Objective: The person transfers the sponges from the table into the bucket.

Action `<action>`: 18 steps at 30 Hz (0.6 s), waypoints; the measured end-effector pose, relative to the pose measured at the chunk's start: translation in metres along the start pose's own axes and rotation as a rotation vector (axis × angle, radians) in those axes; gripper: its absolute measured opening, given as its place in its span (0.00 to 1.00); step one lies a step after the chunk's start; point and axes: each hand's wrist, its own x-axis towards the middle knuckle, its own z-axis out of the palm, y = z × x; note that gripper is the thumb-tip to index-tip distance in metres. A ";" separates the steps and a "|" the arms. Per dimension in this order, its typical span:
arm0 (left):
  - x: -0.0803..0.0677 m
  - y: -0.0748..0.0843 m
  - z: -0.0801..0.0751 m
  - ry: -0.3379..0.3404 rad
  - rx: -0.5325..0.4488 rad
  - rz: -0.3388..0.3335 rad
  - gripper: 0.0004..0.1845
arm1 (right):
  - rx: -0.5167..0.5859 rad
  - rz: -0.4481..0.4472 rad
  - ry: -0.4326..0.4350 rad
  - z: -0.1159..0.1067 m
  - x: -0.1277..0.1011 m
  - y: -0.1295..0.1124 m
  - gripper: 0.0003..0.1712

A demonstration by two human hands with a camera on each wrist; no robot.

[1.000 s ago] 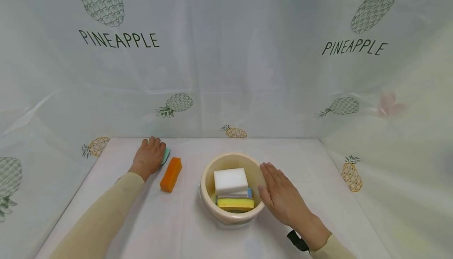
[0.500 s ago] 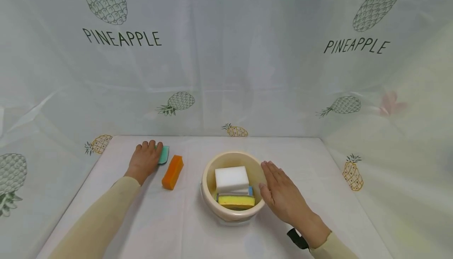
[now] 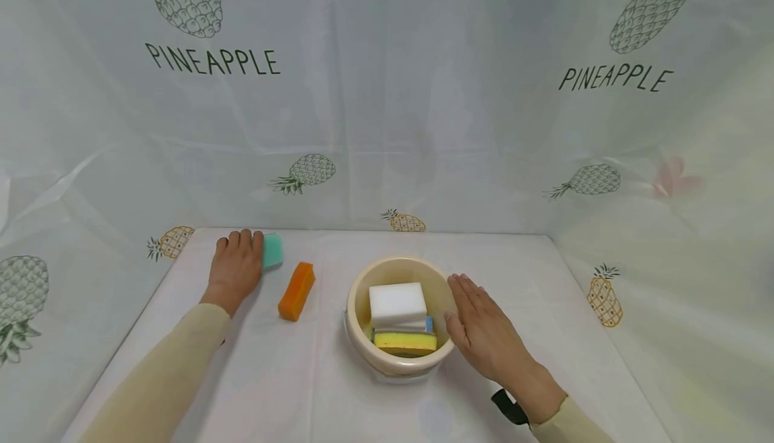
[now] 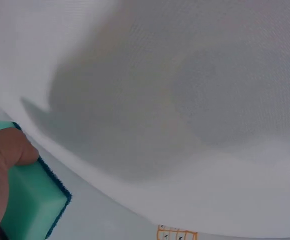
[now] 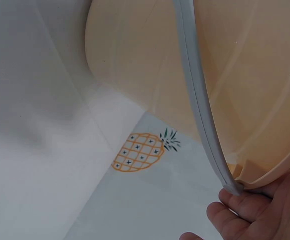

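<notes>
My left hand [image 3: 236, 265] is at the far left of the table, holding a green sponge [image 3: 273, 251] with a dark scouring layer. In the left wrist view the thumb presses against this sponge [image 4: 35, 200]; the other fingers are mostly hidden. An orange sponge [image 3: 297, 291] lies on the table to the right of that hand. A cream bucket [image 3: 361, 352] stands near the middle, holding a white sponge block [image 3: 397, 304], a yellow sponge [image 3: 405, 343] and a bit of something blue. My right hand [image 3: 486, 335] rests against the bucket's right rim, fingers extended.
The bucket's grey handle [image 5: 197, 95] hangs down its outside in the right wrist view. A pineapple-print sheet [image 3: 387, 107] rises behind the table and along its sides. A black strap [image 3: 509, 407] shows under the right wrist.
My left hand has moved left, away from the orange sponge, and more of the green sponge shows beside its fingers. The right hand has stayed at the bucket's rim.
</notes>
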 end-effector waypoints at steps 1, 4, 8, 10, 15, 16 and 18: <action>0.000 -0.001 -0.001 0.013 -0.001 -0.002 0.16 | -0.001 -0.001 0.001 0.000 0.000 0.000 0.36; 0.001 -0.002 -0.003 0.044 -0.009 -0.009 0.18 | -0.001 -0.009 0.013 0.001 0.000 0.000 0.36; 0.002 -0.001 -0.006 0.054 -0.013 -0.011 0.25 | -0.004 -0.019 0.023 0.001 -0.001 0.000 0.36; 0.003 0.001 -0.010 0.045 -0.011 -0.013 0.30 | -0.007 -0.022 0.025 0.001 -0.001 0.000 0.36; 0.005 0.008 -0.023 0.033 -0.031 -0.036 0.35 | -0.009 -0.032 0.044 0.001 -0.001 -0.001 0.35; 0.006 0.010 -0.025 0.040 -0.040 -0.040 0.35 | -0.008 -0.034 0.046 0.001 -0.001 0.000 0.35; 0.007 0.013 -0.031 0.060 -0.059 -0.048 0.35 | -0.011 -0.037 0.050 0.001 -0.001 0.000 0.35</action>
